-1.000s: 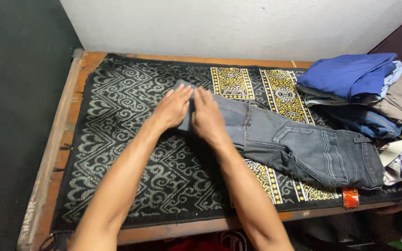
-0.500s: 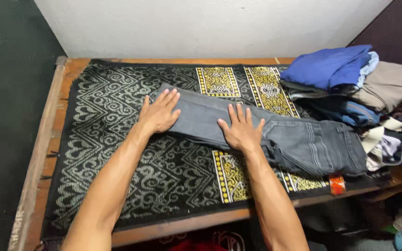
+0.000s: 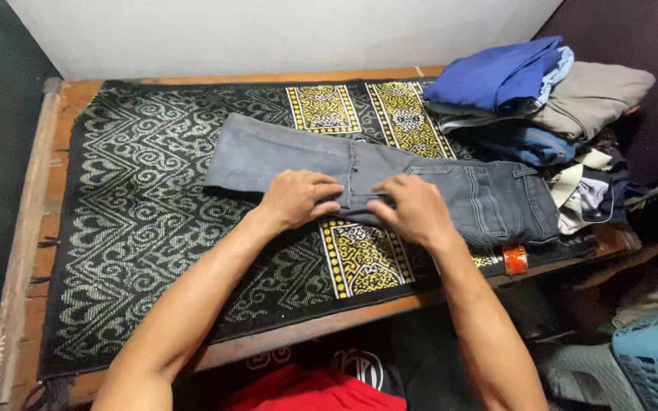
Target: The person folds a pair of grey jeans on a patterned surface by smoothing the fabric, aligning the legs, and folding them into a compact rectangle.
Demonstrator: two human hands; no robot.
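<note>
A pair of grey jeans (image 3: 390,179) lies folded lengthwise across a black-and-white patterned mat (image 3: 138,228) at the centre of the frame, legs toward the upper left, waist toward the right. Half a second ago both palms were spread flat and well apart on the legs; now the 2 hands have drawn together at the near edge of the garment's middle, which suggests smoothing has given way to taking hold. The left hand (image 3: 298,198) curls its fingers over the denim's lower edge, partly closed on the cloth. The right hand (image 3: 413,209) does the same just beside it, knuckles raised. Both forearms reach in from the bottom of the frame. A pile of folded clothes (image 3: 527,91) sits at the upper right on the wooden counter (image 3: 39,228).
</note>
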